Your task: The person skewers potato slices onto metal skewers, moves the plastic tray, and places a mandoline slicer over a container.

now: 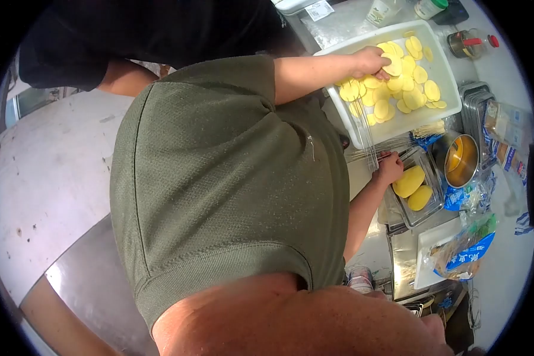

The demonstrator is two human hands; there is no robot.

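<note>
My left hand [374,62] pinches a yellow potato slice [392,64] over a white tub [448,89] that holds many loose slices. Below it in the view, my right hand [389,168] has its fingers closed around thin metal skewers [371,142], whose far ends reach over the tub's rim among the slices. Beside my right hand, a clear rectangular container [436,204] holds two whole peeled potatoes [409,181].
A co-worker in dark clothing [160,29] stands at the top left. Around the tub are a metal pot [461,161], a red-lidded jar [471,44], a green-capped container [430,7], plastic packages [464,255] and a white board [427,240].
</note>
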